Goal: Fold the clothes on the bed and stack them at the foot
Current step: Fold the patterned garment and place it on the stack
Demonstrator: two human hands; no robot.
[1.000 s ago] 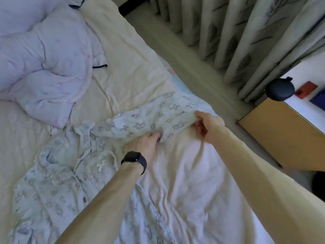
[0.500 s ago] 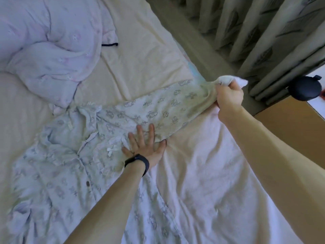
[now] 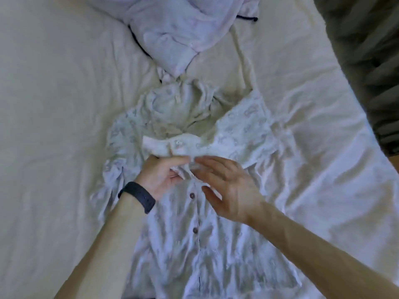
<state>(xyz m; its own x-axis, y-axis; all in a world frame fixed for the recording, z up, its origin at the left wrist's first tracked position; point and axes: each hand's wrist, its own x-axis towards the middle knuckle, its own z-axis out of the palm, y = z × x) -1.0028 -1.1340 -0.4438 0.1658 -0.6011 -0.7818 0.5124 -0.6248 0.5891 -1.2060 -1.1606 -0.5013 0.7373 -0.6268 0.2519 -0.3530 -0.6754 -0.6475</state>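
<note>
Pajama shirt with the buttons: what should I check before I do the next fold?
1. Pajama shirt lies buttons-up on the bed: ok.
2. One sleeve folded across the chest: ok.
3. Other sleeve folded in: not ok, bunched at the side.
4. Collar flat: not ok, crumpled.
5. Left hand grips the front: ok; right hand open.
6. Lavender garment folded: not ok.
</note>
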